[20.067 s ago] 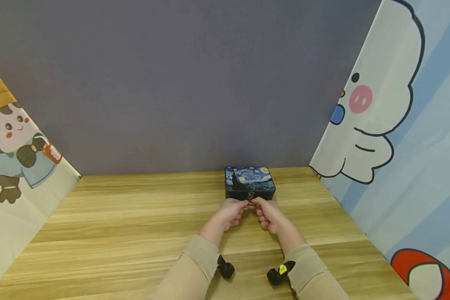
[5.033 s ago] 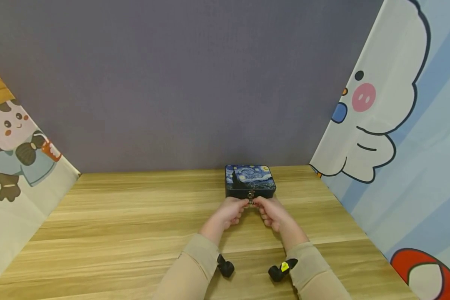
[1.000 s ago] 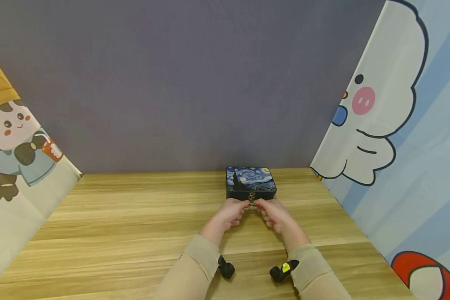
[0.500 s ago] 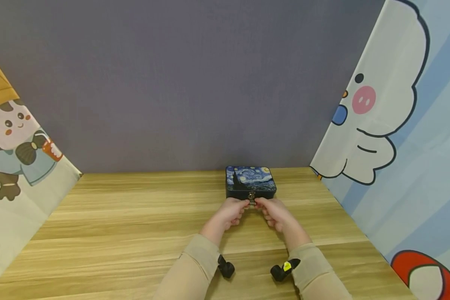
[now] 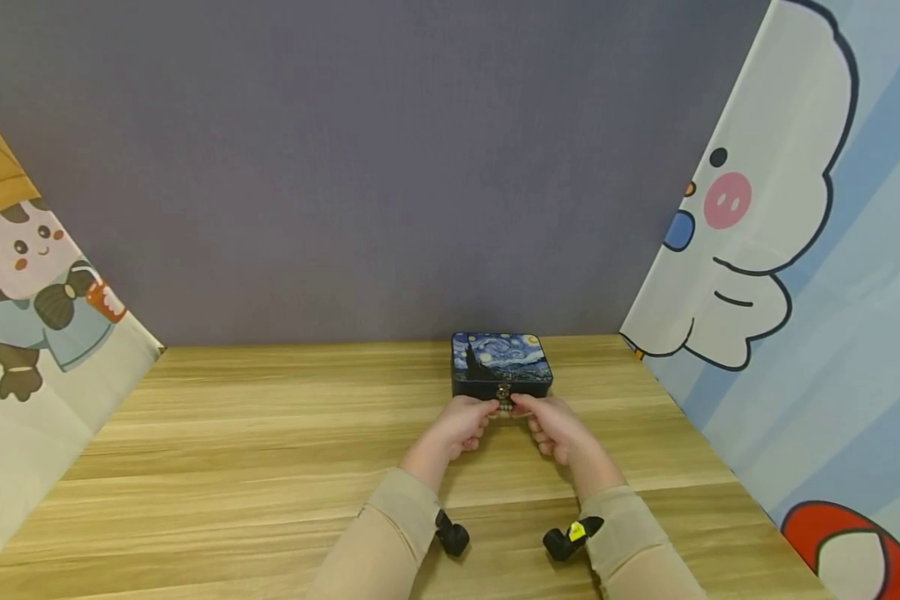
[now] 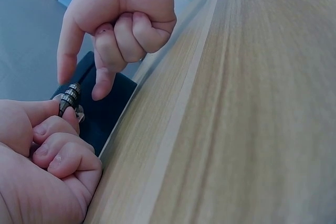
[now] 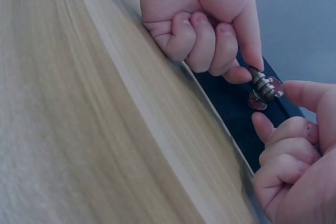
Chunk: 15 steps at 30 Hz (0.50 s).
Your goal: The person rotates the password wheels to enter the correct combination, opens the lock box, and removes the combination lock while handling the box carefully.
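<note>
Right hand shifted slightly rightward, index finger and thumb spread; left hand alone pinches lock fronting box near far edge of bench.

beige sleeves bear black cameras, one yellow-marked.

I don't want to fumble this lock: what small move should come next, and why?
Perhaps your right hand should pinch a ring on the lock and turn it slightly. Your left hand pinches one end, which should steady it, while your right thumb and forefinger stand parted beside it.
</note>
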Each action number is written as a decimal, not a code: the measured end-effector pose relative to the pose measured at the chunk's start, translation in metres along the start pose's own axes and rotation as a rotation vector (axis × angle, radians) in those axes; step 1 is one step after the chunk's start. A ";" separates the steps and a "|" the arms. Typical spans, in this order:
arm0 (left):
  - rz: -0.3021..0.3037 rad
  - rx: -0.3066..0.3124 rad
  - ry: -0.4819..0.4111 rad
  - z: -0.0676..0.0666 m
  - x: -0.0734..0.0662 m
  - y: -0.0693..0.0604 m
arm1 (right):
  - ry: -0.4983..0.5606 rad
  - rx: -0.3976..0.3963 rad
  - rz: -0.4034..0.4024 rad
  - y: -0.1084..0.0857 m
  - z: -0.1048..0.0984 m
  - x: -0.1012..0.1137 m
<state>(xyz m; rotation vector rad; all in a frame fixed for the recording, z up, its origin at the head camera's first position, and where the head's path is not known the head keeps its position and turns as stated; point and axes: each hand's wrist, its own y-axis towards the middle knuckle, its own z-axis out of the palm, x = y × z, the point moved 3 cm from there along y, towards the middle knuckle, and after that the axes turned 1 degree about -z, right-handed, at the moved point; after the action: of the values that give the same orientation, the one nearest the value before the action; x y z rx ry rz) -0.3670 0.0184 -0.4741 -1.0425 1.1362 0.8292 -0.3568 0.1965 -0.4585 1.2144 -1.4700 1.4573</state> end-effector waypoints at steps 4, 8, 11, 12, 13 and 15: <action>-0.003 0.001 -0.001 0.000 -0.001 -0.001 | -0.001 -0.003 0.005 -0.001 0.001 0.000; 0.003 0.003 -0.003 0.000 0.000 -0.001 | -0.005 0.002 -0.001 -0.001 0.001 0.001; 0.001 0.004 -0.008 0.000 0.000 -0.001 | -0.008 0.007 -0.005 -0.001 0.002 0.001; 0.003 0.005 -0.005 0.000 0.000 -0.001 | -0.007 0.006 -0.006 -0.001 0.002 0.001; 0.002 0.005 -0.006 0.000 0.000 -0.001 | -0.006 0.008 -0.009 -0.001 0.003 0.001; 0.003 0.005 -0.008 0.000 0.000 -0.001 | 0.008 0.012 -0.015 -0.001 0.004 0.002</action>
<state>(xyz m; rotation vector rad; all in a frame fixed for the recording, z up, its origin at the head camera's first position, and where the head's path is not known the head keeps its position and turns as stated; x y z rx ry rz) -0.3658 0.0182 -0.4734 -1.0328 1.1329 0.8317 -0.3561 0.1929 -0.4571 1.2231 -1.4456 1.4609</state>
